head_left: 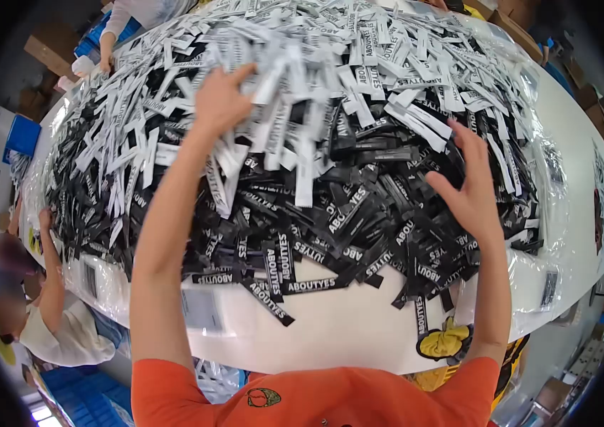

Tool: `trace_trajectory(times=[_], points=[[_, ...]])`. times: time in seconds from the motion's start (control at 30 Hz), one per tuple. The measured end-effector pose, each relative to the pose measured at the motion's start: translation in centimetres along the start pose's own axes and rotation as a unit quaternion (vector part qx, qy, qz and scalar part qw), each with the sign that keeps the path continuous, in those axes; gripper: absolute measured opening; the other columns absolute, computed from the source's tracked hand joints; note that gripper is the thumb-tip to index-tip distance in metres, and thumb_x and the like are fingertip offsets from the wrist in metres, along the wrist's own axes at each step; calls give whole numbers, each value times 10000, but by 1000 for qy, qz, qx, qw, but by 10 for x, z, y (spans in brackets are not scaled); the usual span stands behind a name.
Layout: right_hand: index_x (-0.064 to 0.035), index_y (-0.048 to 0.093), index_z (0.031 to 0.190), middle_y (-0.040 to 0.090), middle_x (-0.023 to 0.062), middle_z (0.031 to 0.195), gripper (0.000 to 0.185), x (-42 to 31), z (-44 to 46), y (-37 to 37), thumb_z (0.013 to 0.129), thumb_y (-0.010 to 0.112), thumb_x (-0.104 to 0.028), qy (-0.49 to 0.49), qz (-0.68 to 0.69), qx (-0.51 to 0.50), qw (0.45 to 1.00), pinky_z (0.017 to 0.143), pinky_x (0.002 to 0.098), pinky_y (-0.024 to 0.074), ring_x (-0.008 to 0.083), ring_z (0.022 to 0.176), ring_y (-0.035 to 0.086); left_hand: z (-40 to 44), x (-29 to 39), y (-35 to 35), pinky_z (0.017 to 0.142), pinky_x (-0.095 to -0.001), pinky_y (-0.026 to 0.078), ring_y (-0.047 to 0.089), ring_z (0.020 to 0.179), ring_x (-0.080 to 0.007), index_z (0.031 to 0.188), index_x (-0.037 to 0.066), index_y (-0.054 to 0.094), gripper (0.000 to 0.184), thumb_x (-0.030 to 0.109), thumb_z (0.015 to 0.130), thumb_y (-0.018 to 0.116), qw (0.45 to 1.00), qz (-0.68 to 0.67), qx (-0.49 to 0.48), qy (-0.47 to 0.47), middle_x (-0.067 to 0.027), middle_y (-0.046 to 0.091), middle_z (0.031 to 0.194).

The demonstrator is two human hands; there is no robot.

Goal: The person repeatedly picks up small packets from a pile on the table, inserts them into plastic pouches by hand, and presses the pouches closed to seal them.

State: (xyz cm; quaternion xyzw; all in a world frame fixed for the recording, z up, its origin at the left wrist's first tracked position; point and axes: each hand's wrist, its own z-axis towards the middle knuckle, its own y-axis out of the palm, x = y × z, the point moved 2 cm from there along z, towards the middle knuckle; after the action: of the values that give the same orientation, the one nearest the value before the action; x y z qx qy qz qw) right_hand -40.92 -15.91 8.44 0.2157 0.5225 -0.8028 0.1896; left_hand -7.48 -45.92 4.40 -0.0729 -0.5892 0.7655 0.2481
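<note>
A big heap of narrow stick packets lies on the table, black ones showing at the front and white ones over the back. "ABOUTYES" is printed on many of them. Over the left-middle of the heap, my left hand is open, thumb and fingers apart, against the white packets. Several white packets just right of it are blurred by motion. My right hand is open too, fingers spread above the black packets at the heap's right front; it grips nothing that I can see.
The white table curves around the heap, with clear plastic bags along its edge. A yellow and black bundle lies by my right forearm. Co-workers reach in at left, one in a white shirt. Blue crates stand lower left.
</note>
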Motion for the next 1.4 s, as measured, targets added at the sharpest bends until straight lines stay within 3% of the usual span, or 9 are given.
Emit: trace_trajectory(times=[0.23,0.3,0.37,0.53,0.73,0.9,1.0,1.1,1.4], points=[[-92,427,1523,424,246,1480,821,-46,-66,-6,810,821,-191,-16,0,-35,999,1078,483,413,458,1309,478,-55,160,22,1065,-690,337,407,1389,-497,1365,333,642,687,661,762,663,986,-116,12,118,-269,491,1461],[-94,427,1525,428,244,1477,817,-47,-88,-8,816,819,-203,-28,-48,-48,997,1076,491,397,444,1294,484,-78,212,16,987,-576,423,487,1287,-405,1305,317,680,635,606,740,704,983,-89,36,159,-221,562,1334],[-85,434,1520,441,237,1470,821,-47,-106,-8,814,826,-231,-21,-94,-60,994,1090,506,363,425,1292,480,-96,252,20,1037,-671,359,428,1354,-432,1303,324,678,619,568,735,715,969,-84,23,232,-228,512,1406],[-64,445,1501,487,217,1414,809,-42,-145,5,813,828,-249,7,-111,-78,991,1089,510,368,419,1295,479,-137,291,42,1019,-605,461,496,1298,-420,1262,300,680,518,484,779,713,923,-140,-18,359,-197,530,1345],[-61,533,1417,506,196,1438,721,-32,-170,8,797,834,-270,-9,-167,-70,983,1101,485,380,395,1270,510,-143,214,16,765,-537,549,613,1142,-308,1295,341,657,485,458,824,671,937,-37,-114,329,-96,586,1124],[-65,564,1369,544,178,1410,681,-29,-174,6,779,852,-244,14,-201,-81,976,1064,467,411,352,1259,538,-122,171,-12,921,-551,478,565,1247,-293,1312,361,656,467,468,859,695,949,68,-175,254,-78,590,1258],[-69,562,1372,540,182,1419,693,-45,-162,1,769,859,-240,-14,-206,-67,976,1056,458,418,348,1284,529,-147,171,-22,994,-558,425,545,1269,-329,1299,309,672,482,463,846,728,934,26,96,342,-112,576,1332],[-133,548,1413,539,201,1411,719,-60,-147,8,775,855,-261,-65,-158,-34,985,1083,514,396,361,1315,507,-186,184,-53,1076,-585,352,509,1312,-367,1306,246,675,542,483,825,752,956,-76,171,225,-149,538,1430],[-169,657,1238,671,163,1046,464,-27,-150,35,840,791,-367,-84,-169,-114,976,1098,573,373,354,1141,616,-258,188,-7,1166,-565,266,439,1389,-413,1372,144,629,630,500,859,721,985,-97,-41,133,-138,549,1464]])
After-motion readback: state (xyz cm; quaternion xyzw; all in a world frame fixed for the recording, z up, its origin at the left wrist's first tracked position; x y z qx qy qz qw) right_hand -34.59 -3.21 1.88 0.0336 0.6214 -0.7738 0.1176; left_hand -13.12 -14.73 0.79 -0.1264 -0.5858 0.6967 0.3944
